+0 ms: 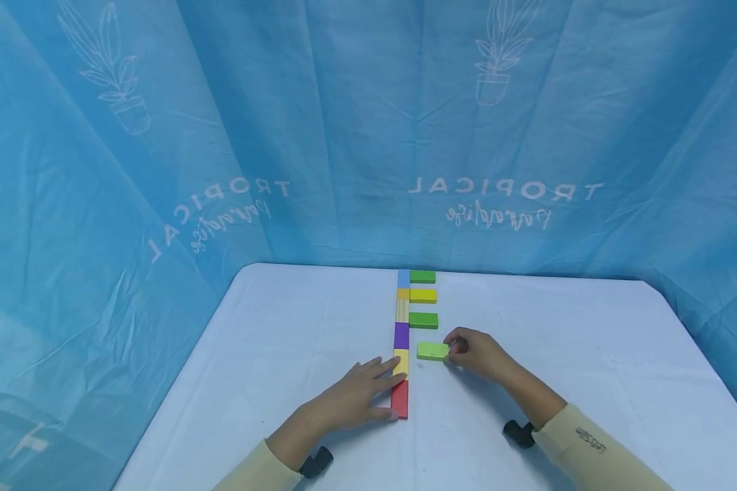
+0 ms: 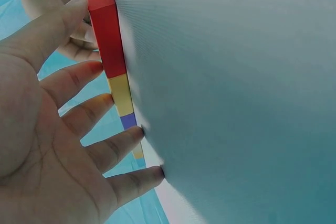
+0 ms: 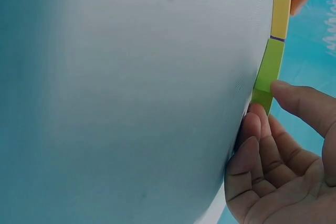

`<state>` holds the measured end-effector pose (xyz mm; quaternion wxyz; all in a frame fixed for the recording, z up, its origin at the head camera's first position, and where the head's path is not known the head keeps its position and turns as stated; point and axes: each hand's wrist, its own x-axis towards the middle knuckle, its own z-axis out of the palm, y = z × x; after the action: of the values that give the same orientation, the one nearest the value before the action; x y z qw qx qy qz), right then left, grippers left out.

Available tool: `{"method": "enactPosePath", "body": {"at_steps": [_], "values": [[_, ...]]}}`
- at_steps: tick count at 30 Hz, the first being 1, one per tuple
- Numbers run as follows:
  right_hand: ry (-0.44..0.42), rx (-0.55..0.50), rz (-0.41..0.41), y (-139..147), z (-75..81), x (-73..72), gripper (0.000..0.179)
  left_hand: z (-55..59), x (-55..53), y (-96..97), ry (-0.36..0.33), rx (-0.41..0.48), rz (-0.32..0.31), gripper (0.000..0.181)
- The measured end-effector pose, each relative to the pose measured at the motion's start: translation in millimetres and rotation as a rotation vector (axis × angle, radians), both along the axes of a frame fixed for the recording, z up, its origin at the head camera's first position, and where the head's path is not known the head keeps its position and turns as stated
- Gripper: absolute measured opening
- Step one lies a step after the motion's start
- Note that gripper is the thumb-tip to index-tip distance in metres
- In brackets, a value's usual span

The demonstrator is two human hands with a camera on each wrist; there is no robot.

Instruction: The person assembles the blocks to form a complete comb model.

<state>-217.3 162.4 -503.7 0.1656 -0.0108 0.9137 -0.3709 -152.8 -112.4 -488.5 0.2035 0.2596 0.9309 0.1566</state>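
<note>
A column of colored wooden blocks lies end to end on the white table; its near end is a red block (image 1: pixel 400 401), followed by a yellow block (image 1: pixel 400 368) and a purple block (image 1: pixel 402 335). My left hand (image 1: pixel 357 397) rests along the column's left side, fingers spread, with its thumb by the red block's near end and fingertips on the red and yellow blocks. To the right of the column lies a light green block (image 1: pixel 432 351), a small gap away. My right hand (image 1: pixel 478 354) pinches its right end between thumb and fingers.
Farther up, a natural wood block (image 1: pixel 402 311), an orange block (image 1: pixel 403 294) and a blue block (image 1: pixel 403 278) continue the column. A green block (image 1: pixel 424 320), a yellow block (image 1: pixel 423 296) and another green block (image 1: pixel 422 277) stick out rightward from it. Blue curtains (image 1: pixel 356 136) surround the table (image 1: pixel 559 341).
</note>
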Motion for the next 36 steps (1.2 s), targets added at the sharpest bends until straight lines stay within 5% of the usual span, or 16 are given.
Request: {"method": "enactPosePath", "body": {"at_steps": [36], "values": [[0.008, -0.007, 0.036, -10.4, -4.2, -13.5, 0.024, 1.1, 1.1, -0.4, -0.001, -0.010, -0.002, 0.069]]}}
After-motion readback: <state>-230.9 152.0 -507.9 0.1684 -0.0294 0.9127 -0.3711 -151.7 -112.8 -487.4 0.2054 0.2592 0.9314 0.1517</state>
